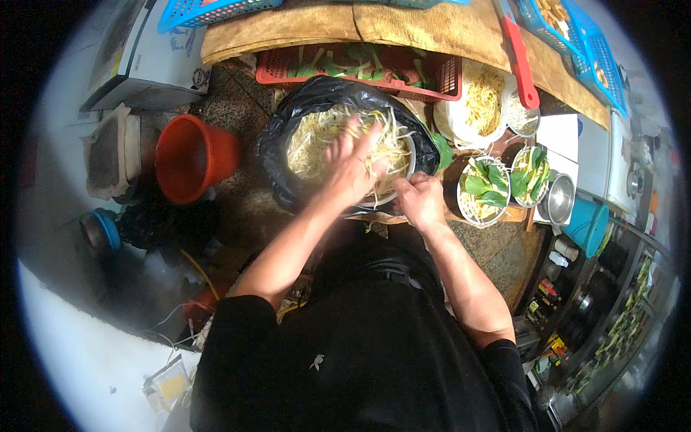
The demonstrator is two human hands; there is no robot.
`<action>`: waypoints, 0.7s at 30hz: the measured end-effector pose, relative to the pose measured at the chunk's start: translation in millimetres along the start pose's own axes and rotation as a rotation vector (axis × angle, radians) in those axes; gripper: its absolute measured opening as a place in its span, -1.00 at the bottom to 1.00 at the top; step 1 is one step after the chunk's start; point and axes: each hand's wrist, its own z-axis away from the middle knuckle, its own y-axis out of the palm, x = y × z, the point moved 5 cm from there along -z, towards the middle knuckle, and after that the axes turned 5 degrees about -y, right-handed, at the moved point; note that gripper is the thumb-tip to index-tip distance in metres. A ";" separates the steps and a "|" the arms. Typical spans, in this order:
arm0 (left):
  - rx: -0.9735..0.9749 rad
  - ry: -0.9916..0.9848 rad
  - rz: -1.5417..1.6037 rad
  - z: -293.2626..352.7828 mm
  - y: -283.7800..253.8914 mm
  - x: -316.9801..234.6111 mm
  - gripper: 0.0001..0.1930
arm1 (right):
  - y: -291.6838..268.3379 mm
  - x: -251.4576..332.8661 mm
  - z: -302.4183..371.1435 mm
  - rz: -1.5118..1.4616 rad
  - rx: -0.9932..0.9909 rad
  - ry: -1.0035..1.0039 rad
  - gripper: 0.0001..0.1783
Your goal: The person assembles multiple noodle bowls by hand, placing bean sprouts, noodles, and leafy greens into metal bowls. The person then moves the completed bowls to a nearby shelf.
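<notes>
Cramped kitchen corner, speckled stone floor point(237, 108) underfoot, brown cardboard point(432, 29) spread across twelve o'clock. Dead centre, one big bowl of bean sprouts point(317, 140) sitting inside one black plastic bag point(277, 155). Left hand point(353, 169) plunged in from six o'clock, fingers spread and curled loosely through the sprouts, strands draped over the knuckles. Right hand point(421, 201) at the bowl's four o'clock edge, clenched on the rim. Off at nine o'clock, one red bucket point(191, 155) tipped on its side, well apart from the bowl. At twelve o'clock, one red crate point(450, 79) of green vegetables, just beyond the bag. At three o'clock, two small bowls topped with green leaves: nearer bowl point(484, 191) just beside the right hand, farther bowl point(531, 175) next to it. One empty steel cup point(560, 198) right of those. One white bag of sprouts point(484, 101) at two o'clock, one red-handled tool point(520, 61) lying across the cardboard above it. Two blue baskets up top: left basket point(209, 11), right basket point(576, 36).
</notes>
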 end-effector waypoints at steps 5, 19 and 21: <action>0.053 0.163 0.629 -15.7 -2.1 -13.0 -0.25 | 3.8 7.9 -9.4 0.075 0.027 -0.130 -0.68; -0.221 -0.019 0.410 36.0 -11.0 10.0 -0.23 | -2.2 4.1 21.5 -0.131 -0.015 0.026 -0.73; -0.211 0.021 0.397 36.9 -3.1 0.2 -0.27 | -3.7 12.9 21.6 -0.051 -0.083 -0.142 -0.75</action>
